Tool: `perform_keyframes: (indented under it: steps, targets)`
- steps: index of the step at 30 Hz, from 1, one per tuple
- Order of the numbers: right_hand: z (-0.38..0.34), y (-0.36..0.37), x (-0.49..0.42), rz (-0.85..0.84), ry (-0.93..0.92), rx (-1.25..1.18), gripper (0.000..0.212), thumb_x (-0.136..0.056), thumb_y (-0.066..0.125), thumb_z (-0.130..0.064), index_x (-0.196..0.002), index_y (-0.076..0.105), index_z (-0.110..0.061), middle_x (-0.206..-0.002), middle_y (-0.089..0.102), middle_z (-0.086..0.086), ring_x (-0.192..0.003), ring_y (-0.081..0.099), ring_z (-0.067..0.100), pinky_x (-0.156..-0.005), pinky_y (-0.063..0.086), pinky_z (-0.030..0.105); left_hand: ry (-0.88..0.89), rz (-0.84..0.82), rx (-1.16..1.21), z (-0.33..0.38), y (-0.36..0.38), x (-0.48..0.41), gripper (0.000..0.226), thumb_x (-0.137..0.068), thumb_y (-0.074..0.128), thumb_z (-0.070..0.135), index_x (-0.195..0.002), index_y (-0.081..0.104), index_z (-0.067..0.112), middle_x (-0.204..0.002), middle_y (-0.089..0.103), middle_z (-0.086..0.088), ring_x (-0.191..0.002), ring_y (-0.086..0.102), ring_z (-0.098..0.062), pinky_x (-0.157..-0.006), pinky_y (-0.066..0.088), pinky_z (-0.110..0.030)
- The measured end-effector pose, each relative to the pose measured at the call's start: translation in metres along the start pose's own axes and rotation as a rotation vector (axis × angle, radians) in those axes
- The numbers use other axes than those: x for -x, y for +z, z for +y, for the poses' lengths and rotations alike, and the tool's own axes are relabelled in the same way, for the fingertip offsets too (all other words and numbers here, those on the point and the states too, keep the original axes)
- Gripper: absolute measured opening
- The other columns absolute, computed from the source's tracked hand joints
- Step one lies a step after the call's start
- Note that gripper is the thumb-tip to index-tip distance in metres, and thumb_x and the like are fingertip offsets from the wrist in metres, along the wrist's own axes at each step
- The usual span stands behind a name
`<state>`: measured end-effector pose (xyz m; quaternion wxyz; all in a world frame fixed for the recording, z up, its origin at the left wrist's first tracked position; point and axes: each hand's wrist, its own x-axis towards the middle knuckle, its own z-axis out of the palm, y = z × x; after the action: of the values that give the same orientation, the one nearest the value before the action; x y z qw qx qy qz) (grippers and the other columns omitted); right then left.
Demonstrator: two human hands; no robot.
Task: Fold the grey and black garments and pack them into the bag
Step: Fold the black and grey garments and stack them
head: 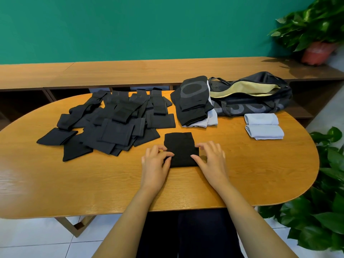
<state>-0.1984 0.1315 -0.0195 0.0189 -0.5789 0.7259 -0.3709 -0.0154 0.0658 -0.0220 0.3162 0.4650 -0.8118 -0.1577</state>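
A small folded black garment (181, 146) lies on the wooden table (242, 174) in front of me. My left hand (155, 162) pinches its left edge with thumb and fingertips. My right hand (210, 157) rests at its right edge, thumb on the cloth and fingers bent beside it. A wide heap of black garments (111, 121) covers the table's left half. A stack of black garments over grey ones (193, 105) sits at the back. Two folded grey pieces (263, 126) lie to the right. The black bag (251, 95) lies unzipped, showing a yellow lining.
A long wooden bench (130, 71) runs behind the table under a green wall. A potted plant (318, 34) stands at its right end, and leafy plants (325, 202) crowd the table's right edge. White floor tiles (37, 237) show below the table's front edge.
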Motion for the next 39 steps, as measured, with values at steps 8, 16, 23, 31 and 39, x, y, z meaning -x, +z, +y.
perform_keyframes:
  steps: [8, 16, 23, 31, 39]
  targets:
    - [-0.0018, 0.0029, -0.0002, -0.124, -0.059, 0.123, 0.029, -0.100, 0.048, -0.041, -0.121, 0.066, -0.034, -0.128, 0.060, -0.018, -0.127, 0.039, 0.006, -0.106, 0.016, 0.029, -0.023, -0.061, -0.041, 0.0015, -0.0009, -0.0016, 0.027, -0.097, 0.054, 0.038, -0.117, 0.070, 0.029, -0.119, 0.057, 0.019, -0.112, 0.039, -0.005, -0.086, 0.019, -0.025]
    - [-0.0017, 0.0006, -0.0042, -0.181, 0.071, 0.058, 0.033, -0.099, 0.046, -0.045, -0.126, 0.061, -0.036, -0.134, 0.055, -0.020, -0.127, 0.032, 0.002, -0.102, 0.015, 0.026, -0.049, -0.171, 0.004, 0.0020, -0.0046, -0.0037, 0.046, -0.083, 0.068, 0.044, -0.128, 0.058, 0.039, -0.130, 0.048, 0.025, -0.122, 0.030, -0.002, -0.094, 0.016, -0.025]
    - [-0.0057, -0.0039, -0.0051, -0.226, 0.099, 0.024, 0.052, -0.087, 0.055, -0.062, -0.134, 0.051, -0.040, -0.133, 0.046, -0.025, -0.129, 0.028, 0.004, -0.110, 0.021, 0.035, -0.080, -0.135, 0.026, 0.0018, -0.0051, -0.0037, 0.040, -0.091, 0.059, 0.025, -0.130, 0.054, 0.034, -0.130, 0.053, 0.018, -0.117, 0.034, -0.004, -0.094, 0.018, -0.025]
    - [-0.0029, -0.0003, -0.0057, -0.212, 0.229, -0.043, 0.042, -0.089, 0.067, -0.032, -0.126, 0.051, -0.042, -0.130, 0.050, -0.011, -0.132, 0.035, 0.017, -0.106, 0.028, 0.033, -0.131, -0.085, 0.085, 0.0012, -0.0053, -0.0041, 0.029, -0.095, 0.057, 0.033, -0.125, 0.057, 0.034, -0.110, 0.055, 0.018, -0.111, 0.040, -0.007, -0.090, 0.020, -0.026]
    - [-0.0057, -0.0064, -0.0044, -0.194, 0.269, -0.069, 0.031, -0.097, 0.053, -0.038, -0.128, 0.053, -0.038, -0.112, 0.044, -0.009, -0.124, 0.036, 0.021, -0.105, 0.034, 0.039, -0.180, -0.045, 0.086, 0.0000, -0.0042, -0.0037, 0.022, -0.096, 0.054, 0.036, -0.118, 0.055, 0.033, -0.101, 0.054, 0.014, -0.104, 0.041, -0.008, -0.090, 0.019, -0.025]
